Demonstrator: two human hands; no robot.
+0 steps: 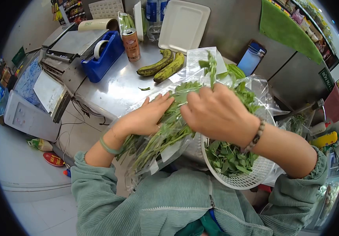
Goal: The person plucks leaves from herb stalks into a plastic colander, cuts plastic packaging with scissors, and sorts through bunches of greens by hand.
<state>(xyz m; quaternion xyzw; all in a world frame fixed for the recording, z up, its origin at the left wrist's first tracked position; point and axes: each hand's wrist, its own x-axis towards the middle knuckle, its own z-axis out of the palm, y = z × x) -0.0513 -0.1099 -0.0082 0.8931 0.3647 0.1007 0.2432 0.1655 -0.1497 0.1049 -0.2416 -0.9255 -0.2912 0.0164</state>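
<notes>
A long bundle of leafy green stems (pixel 153 147) lies in clear plastic wrapping along the front of the metal counter. My left hand (pixel 148 116) rests on it, fingers stretched out flat over the leaves and plastic. Just to the right, my right hand (pixel 218 116) is closed, and a leafy sprig (pixel 210 67) sticks up out of its grip. Below that wrist, a white perforated basket (pixel 262 173) holds loose green leaves (pixel 230 159). The palm side of my right hand is hidden.
Two blotchy bananas (pixel 169 67), a brown can (pixel 131 45) and a blue tape dispenser (pixel 104 57) stand behind the bundle. A white tray (pixel 184 25) leans at the back. A phone (pixel 251 58) leans at the right, and a scale-like machine (pixel 71 43) stands left.
</notes>
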